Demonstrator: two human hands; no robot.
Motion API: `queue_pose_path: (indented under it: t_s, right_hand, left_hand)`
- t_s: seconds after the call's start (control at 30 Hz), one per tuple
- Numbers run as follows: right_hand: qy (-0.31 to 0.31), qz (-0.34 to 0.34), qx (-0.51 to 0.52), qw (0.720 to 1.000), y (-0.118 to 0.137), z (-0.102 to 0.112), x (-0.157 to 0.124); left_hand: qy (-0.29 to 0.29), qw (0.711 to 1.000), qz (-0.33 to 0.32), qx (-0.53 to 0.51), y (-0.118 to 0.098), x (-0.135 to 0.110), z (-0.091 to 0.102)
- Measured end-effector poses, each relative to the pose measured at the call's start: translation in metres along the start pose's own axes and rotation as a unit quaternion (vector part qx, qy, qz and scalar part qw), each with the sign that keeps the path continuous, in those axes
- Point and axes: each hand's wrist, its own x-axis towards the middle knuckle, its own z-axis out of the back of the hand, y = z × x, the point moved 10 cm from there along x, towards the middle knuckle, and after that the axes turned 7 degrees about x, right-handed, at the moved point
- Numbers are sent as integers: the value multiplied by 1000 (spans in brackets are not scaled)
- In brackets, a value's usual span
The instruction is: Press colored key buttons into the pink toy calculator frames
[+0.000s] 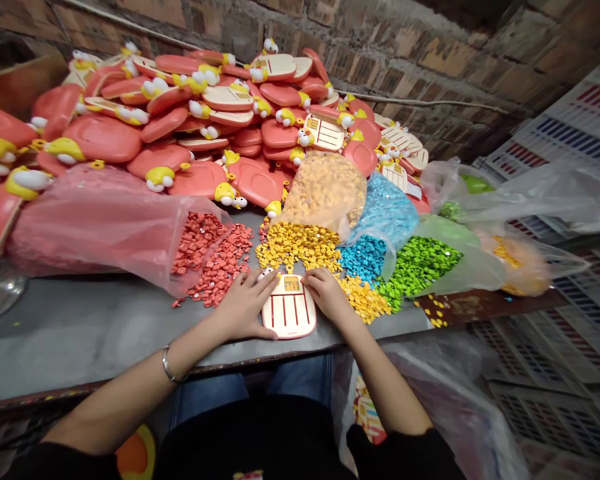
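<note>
A cream plastic toy board (289, 317) with a red rim, long slots and a small yellow window lies on the grey table in front of me. My left hand (247, 303) grips its left side, fingers on the upper corner by the white eyes and thumb at the lower edge. At the upper right corner, the fingers of my right hand (327, 293) are pinched together against the board; whether a small piece is between them is hidden. Close around the board lie small red pieces (225, 260), yellow pieces (300, 247), blue pieces (363, 257) and green pieces (420, 263).
Behind the loose pieces, red toy boards with yellow heads (260, 180) are heaped against a brick wall (380, 53). Open plastic bags spill the pieces, including a pink-looking bag (100, 220). A metal bowl (0, 290) sits far left; slotted panels (565, 140) are stacked at right.
</note>
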Motion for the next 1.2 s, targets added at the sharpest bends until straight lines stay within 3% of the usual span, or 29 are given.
queue_pose_path:
  t_s: [0.23, 0.37, 0.53, 0.8, 0.93, 1.0, 1.1, 1.13, 1.2]
  right_hand:
    - [16, 11, 95, 995, 3, 3, -16]
    - [12, 36, 137, 990, 19, -11, -12]
    - [43, 58, 119, 990, 44, -40, 8]
    - [72, 49, 160, 983, 54, -41, 4]
    - [180, 77, 263, 945, 72, -44, -4]
    - [186, 65, 294, 935, 68, -34, 3]
    - [62, -15, 193, 979, 32, -9, 34]
    - [52, -31, 127, 990, 25, -8, 44]
    - [109, -33, -4, 994, 19, -25, 61]
  left_hand:
    - [15, 1000, -4, -11, -3, 0, 1]
    - [18, 1000, -6, -13, -4, 0, -1]
    - [15, 1000, -6, -19, -3, -1, -4]
    - [20, 999, -27, -33, -7, -2, -8]
    - [20, 999, -27, -42, -6, -3, -7]
    - [24, 998, -31, -43, -6, -3, -6]
    - [27, 998, -40, -34, -8, -5, -4]
    - [27, 998, -42, -32, -9, -5, -3]
    - [23, 998, -45, -29, -9, -5, -2]
